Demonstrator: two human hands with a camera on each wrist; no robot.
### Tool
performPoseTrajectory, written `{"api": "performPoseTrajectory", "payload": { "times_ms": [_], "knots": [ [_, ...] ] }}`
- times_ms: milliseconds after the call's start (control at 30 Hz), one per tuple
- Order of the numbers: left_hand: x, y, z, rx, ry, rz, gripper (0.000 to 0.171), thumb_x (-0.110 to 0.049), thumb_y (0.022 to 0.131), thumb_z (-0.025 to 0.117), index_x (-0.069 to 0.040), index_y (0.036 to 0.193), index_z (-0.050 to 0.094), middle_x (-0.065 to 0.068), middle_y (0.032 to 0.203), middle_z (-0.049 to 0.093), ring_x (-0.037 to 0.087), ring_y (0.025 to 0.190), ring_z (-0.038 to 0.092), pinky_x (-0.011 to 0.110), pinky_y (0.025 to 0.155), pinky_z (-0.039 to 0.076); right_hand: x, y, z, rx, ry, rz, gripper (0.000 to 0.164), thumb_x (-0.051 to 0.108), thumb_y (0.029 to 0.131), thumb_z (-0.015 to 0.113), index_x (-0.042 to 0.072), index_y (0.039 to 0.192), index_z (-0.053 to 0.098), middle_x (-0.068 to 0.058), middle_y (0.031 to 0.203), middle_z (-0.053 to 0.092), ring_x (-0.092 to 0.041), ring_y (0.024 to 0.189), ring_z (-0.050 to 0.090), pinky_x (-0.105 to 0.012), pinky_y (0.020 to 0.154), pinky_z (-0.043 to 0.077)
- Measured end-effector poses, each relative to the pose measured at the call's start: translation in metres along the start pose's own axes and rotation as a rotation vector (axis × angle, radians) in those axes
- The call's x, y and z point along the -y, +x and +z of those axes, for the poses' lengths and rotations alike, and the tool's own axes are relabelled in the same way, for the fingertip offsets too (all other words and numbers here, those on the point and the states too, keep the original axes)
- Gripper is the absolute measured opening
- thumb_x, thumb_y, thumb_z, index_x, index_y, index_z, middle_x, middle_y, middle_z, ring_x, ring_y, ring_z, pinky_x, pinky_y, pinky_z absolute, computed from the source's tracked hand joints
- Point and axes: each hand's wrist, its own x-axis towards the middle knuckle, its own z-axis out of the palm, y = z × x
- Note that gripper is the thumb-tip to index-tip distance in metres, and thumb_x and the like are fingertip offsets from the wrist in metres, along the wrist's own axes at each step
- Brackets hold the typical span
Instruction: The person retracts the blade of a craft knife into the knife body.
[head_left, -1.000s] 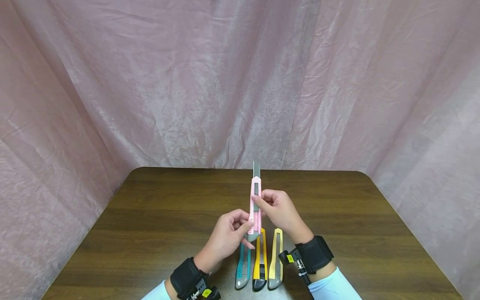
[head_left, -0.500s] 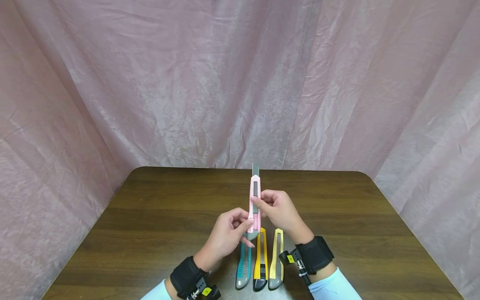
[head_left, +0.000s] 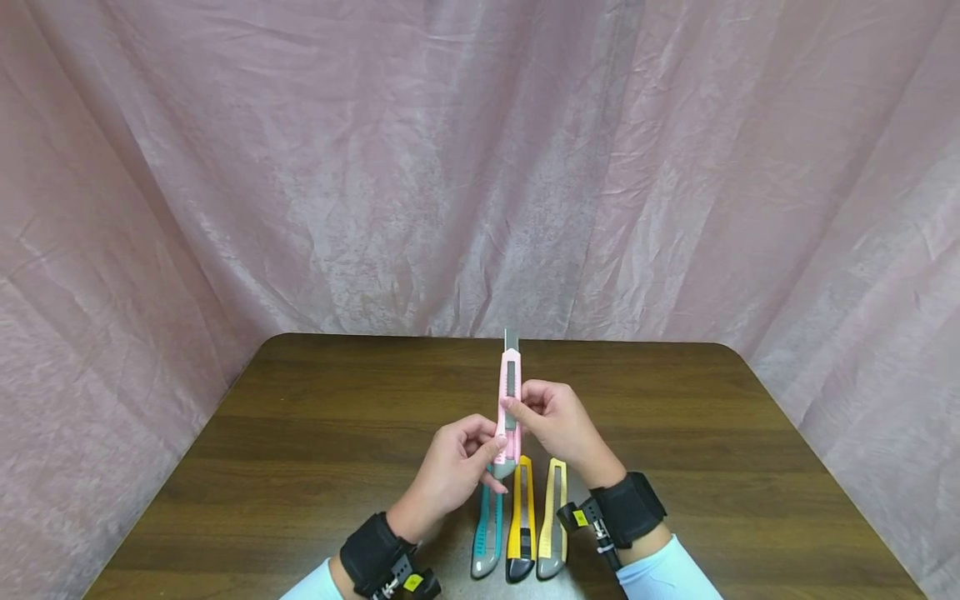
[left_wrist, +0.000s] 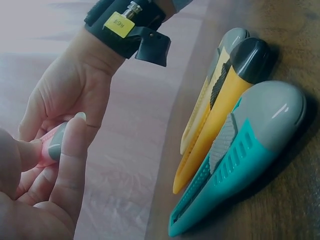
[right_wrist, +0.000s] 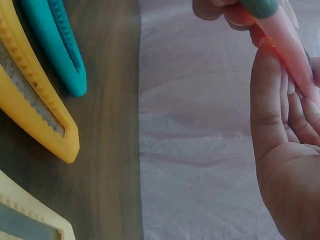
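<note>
Upright above the table, a pink utility knife (head_left: pixel 507 450) has a short length of blade (head_left: pixel 512 341) showing at its top. My left hand (head_left: pixel 450 471) pinches its grey-capped lower end between thumb and fingers. Higher up, my right hand (head_left: pixel 561 418) grips the body from the right side, thumb on the front over the slot. In the left wrist view, the grey end cap (left_wrist: pixel 56 145) shows between the left fingers. The right wrist view catches the pink body (right_wrist: pixel 287 42) lying along the right fingers.
Below the hands, a teal utility knife (head_left: pixel 486 537), an orange-yellow one (head_left: pixel 521 508) and a pale yellow one (head_left: pixel 549 525) lie side by side on the brown wooden table (head_left: pixel 337 400). A pink curtain (head_left: pixel 480 167) hangs behind the table's far edge.
The exposed blade has grown shorter as the right thumb slid slightly down the knife's front. The pink body has risen a little with the left hand. The three knives on the table stay put.
</note>
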Motion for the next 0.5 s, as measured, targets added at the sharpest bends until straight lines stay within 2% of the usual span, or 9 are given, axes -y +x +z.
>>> {"api": "performPoseTrajectory", "payload": {
  "times_ms": [167, 367, 500],
  "knots": [
    [-0.0005, 0.0, -0.0007, -0.007, -0.003, 0.004, 0.018, -0.016, 0.101, 0.066, -0.002, 0.112, 0.068, 0.018, 0.095, 0.068, 0.053, 0.079, 0.068, 0.038, 0.058, 0.067, 0.0005, 0.0004, 0.0004, -0.019, -0.005, 0.003, 0.018, 0.023, 0.098, 0.072, 0.005, 0.093, 0.073, -0.006, 0.073, 0.069, -0.015, 0.059, 0.061, -0.024, 0.051, 0.057],
    [-0.0012, -0.0001, -0.0014, -0.013, 0.001, -0.012, 0.021, -0.018, 0.099, 0.069, -0.003, 0.114, 0.069, 0.017, 0.096, 0.068, 0.043, 0.077, 0.07, 0.038, 0.061, 0.067, 0.0, 0.0007, -0.0006, 0.015, 0.025, 0.058, 0.024, 0.028, 0.099, 0.07, 0.006, 0.091, 0.075, -0.007, 0.072, 0.069, -0.033, 0.064, 0.065, -0.022, 0.049, 0.052],
    [-0.0022, -0.0001, -0.0016, -0.004, -0.009, -0.023, 0.023, -0.019, 0.1, 0.068, -0.004, 0.116, 0.069, 0.018, 0.098, 0.069, 0.05, 0.08, 0.07, 0.041, 0.063, 0.067, -0.0016, 0.0014, -0.0005, 0.019, 0.025, 0.037, 0.024, 0.025, 0.1, 0.068, 0.003, 0.091, 0.074, -0.01, 0.073, 0.068, -0.02, 0.061, 0.062, -0.02, 0.051, 0.052]
  ]
}}
